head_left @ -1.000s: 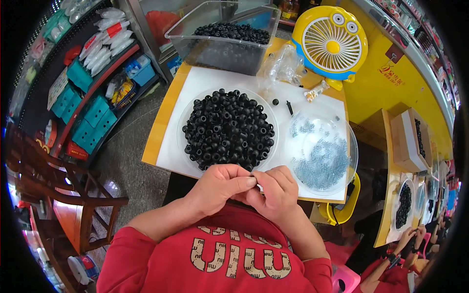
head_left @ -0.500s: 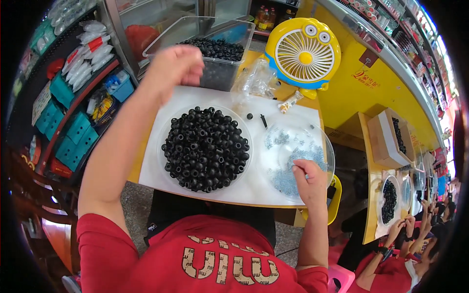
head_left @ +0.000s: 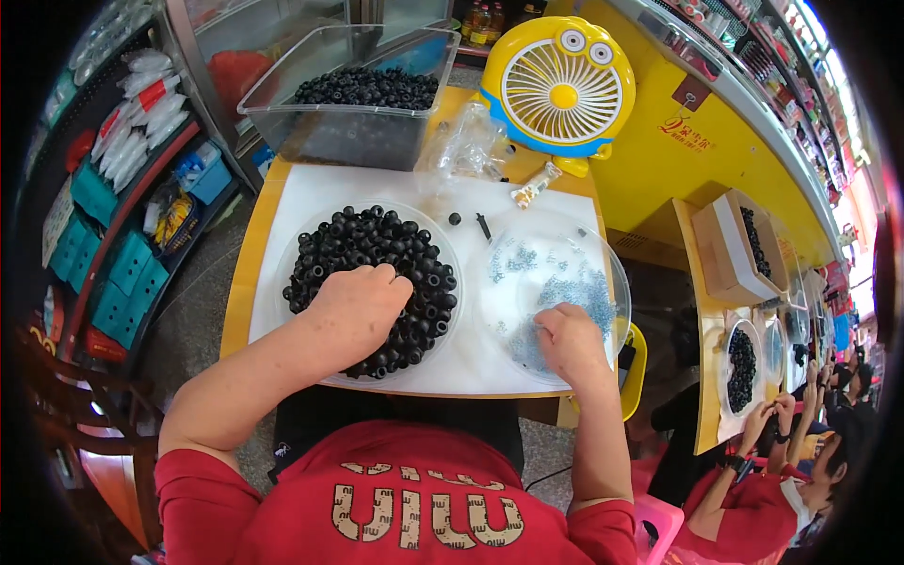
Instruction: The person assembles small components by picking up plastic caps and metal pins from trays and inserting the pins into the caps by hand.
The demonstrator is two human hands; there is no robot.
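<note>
We see white packets with red ends point(head_left: 141, 113) stacked on shelf at far left. Below them, teal boxes point(head_left: 118, 282) in rows on lower shelf; yellow packets point(head_left: 172, 217) beside blue box point(head_left: 209, 179). Crumpled clear plastic bag point(head_left: 466, 146) on tabletop beside yellow fan. Red printed label point(head_left: 686, 135) on yellow counter front. Open cardboard box point(head_left: 739, 245) on neighbouring tabletop at right.

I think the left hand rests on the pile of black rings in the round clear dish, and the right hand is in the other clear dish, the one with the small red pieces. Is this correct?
Almost. The head view shows the left hand on the black rings, and the right hand in the other clear dish, but the small pieces in it are blue-grey, not red.
</note>
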